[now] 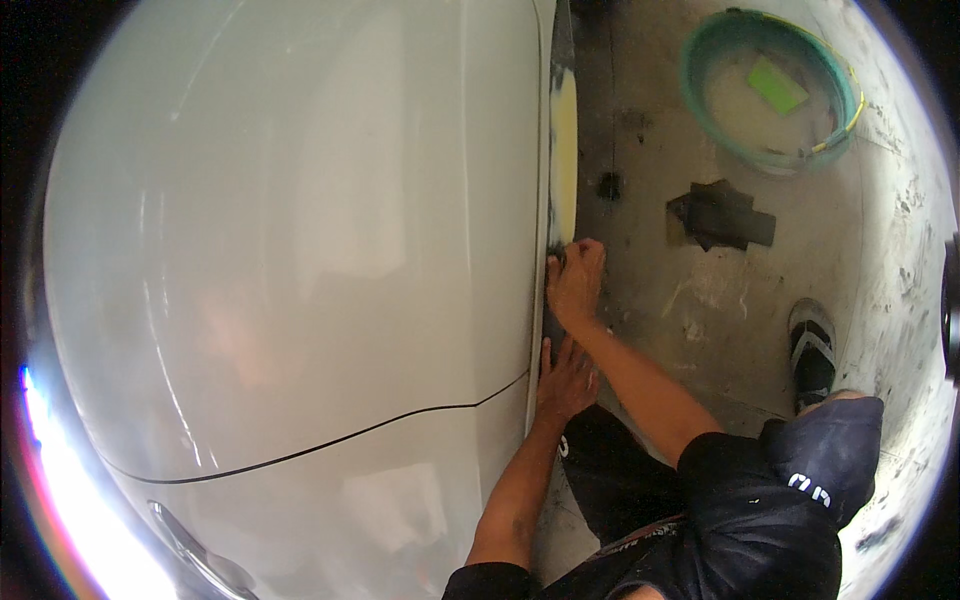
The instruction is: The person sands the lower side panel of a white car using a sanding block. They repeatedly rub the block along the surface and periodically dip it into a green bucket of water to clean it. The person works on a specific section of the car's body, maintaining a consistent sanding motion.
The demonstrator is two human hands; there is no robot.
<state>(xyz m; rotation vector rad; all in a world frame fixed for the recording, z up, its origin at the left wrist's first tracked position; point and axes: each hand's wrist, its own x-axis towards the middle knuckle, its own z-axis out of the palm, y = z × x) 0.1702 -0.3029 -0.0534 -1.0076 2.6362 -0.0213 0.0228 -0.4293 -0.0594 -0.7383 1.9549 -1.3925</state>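
A white car body (330,220) fills the left side, and a narrow sill runs down its right edge. On the sill lies a long pale yellow filler patch (566,150) with dark, scuffed metal around it. My right hand (577,285) is at the patch's lower end, fingers bent and pressed together against the sill. A dark bit shows under the fingertips, but what they hold is hidden. Just below, my left hand (567,385) rests against the sill with its fingers stretched out and apart, holding nothing.
A green bucket (690,85) with cloudy water and a bright green rectangular piece (777,84) stands at the upper right. Dark sheets (725,215) lie overlapped on the stained floor. My sandalled foot (812,350) is at the right. A door handle (200,555) sits lower left.
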